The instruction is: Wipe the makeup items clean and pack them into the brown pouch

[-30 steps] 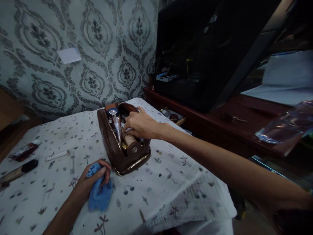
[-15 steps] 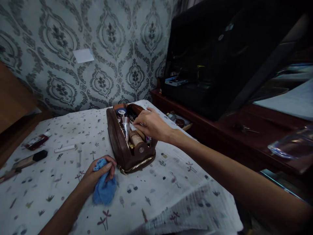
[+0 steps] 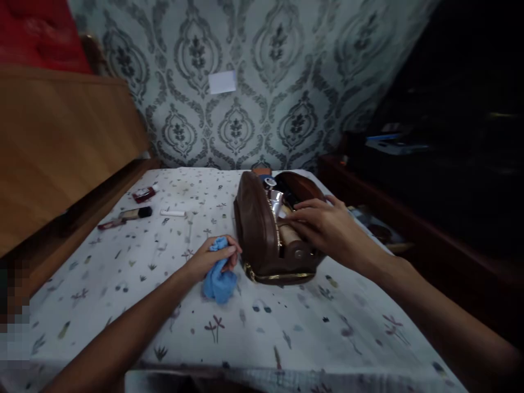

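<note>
An open brown leather pouch (image 3: 258,234) stands on the patterned white cloth (image 3: 164,305). It is packed with cosmetics, among them a silver tube and a tan cylinder. My right hand (image 3: 327,228) reaches into the pouch from the right, its fingers curled over the items inside; what they grip is hidden. My left hand (image 3: 213,257) rests on the cloth just left of the pouch and is closed on a crumpled blue rag (image 3: 220,277).
On the far left of the cloth lie a small red bottle (image 3: 145,193), a black-tipped brush (image 3: 131,215) and a white stick (image 3: 172,213). A wooden headboard (image 3: 61,147) rises at left. Dark furniture (image 3: 429,180) borders the right side.
The view has swung left, so the pouch now sits right of centre. My right hand stays inside the pouch with its fingers shifted slightly. The left hand still clutches the rag.
</note>
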`<state>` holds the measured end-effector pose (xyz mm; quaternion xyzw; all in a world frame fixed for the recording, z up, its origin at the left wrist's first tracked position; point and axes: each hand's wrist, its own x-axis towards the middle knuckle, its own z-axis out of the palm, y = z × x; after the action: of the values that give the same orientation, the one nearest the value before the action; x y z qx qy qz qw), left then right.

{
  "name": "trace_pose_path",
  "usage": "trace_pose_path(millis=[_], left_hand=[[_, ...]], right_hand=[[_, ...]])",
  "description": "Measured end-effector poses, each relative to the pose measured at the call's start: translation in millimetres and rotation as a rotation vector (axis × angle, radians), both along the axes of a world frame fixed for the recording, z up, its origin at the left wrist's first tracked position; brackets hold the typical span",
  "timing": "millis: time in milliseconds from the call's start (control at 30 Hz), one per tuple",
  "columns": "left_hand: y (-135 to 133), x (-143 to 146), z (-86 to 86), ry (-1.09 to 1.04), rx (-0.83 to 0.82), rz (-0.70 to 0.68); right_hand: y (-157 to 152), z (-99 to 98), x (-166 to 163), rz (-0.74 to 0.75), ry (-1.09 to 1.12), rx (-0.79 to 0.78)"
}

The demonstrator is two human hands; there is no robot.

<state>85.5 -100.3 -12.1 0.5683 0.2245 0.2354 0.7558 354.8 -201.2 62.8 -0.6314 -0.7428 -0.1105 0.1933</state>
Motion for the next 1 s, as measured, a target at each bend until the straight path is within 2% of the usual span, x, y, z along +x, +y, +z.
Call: trace_pose_path(millis=[133,233,367,533,667,767,900,1000], left_hand=[[3,-1,-2.6,-0.004,0.025,0.002],[10,-3,-5.6,0.02,0.093,0.07],[31,-15,-7.3,0.046,0.187,0.216],[74,-50,-12.2,0.156,0.375,0.465],[111,-87,-18.0,0.337,0.551,0.693],[131,-118,-15.5,0.542,0.705,0.851],[141,-159,-1.8,0.873,0.875,0.998],[143,-187,7.0,1.112,0.913,1.041]], right_hand=[[4,-9.3,6,0.02,0.008,0.037],[2,-11.7,8,0.012,0.01,0.067],[-8,-5.6,4,0.039,-0.014,0.174],[-23,10.6,-20,0.148,-0.064,0.387],[-31,15.2,-50,0.224,-0.018,0.494],[-34,11.1,-75,0.315,0.021,0.518],[-33,-4.7,-108,0.458,0.165,0.438],[-25,-23.4,-130,0.562,0.229,0.349]])
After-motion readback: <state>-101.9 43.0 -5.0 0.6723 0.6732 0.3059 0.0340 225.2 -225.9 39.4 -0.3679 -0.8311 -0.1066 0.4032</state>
